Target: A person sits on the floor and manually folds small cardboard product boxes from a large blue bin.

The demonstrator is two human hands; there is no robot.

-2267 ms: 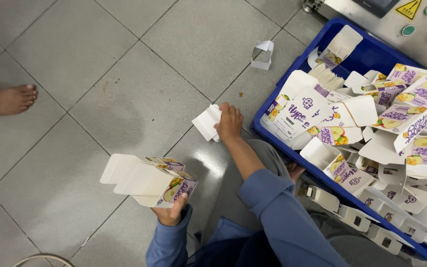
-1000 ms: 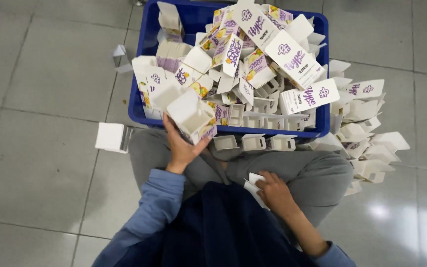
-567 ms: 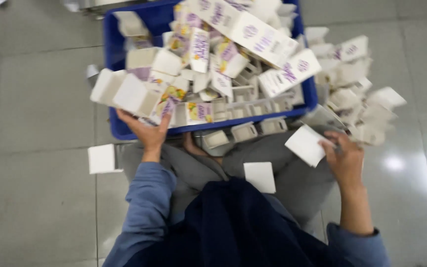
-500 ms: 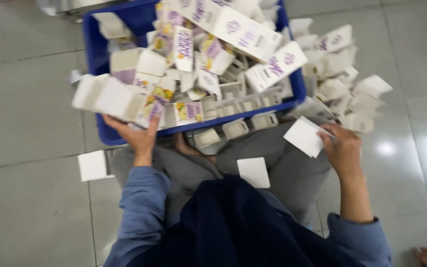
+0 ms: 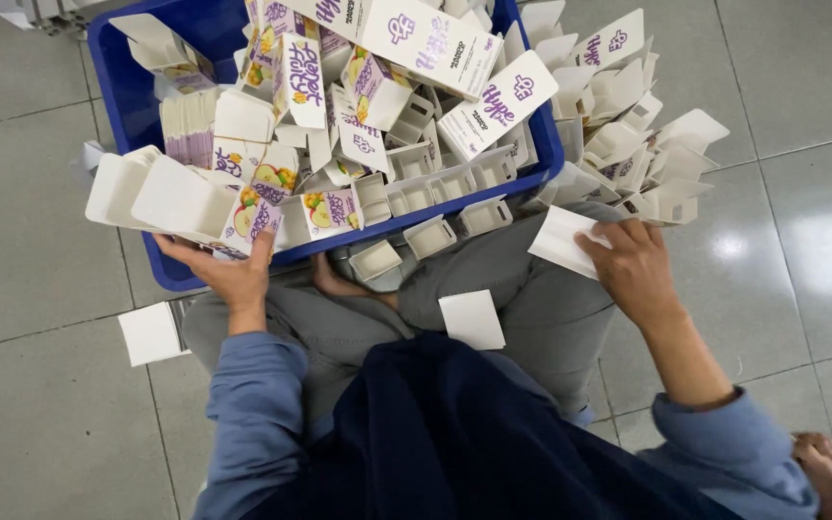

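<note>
Folded carton stack – white, fruit-printed – sits in the left hand, just at the near-left rim of the blue crate. Fingers curl closed under it, thumb up on the printed face. Long axis runs roughly left-right, open ends pointing left, tilted slightly up. Right hand pinches a white card over the right knee, beside the loose cartons spilled on the floor. Another white card lies on the lap – probably loose, hard to tell. Risk: the stack is held from one end only, so it could fan out and drop; the lap card could slide off.
</note>
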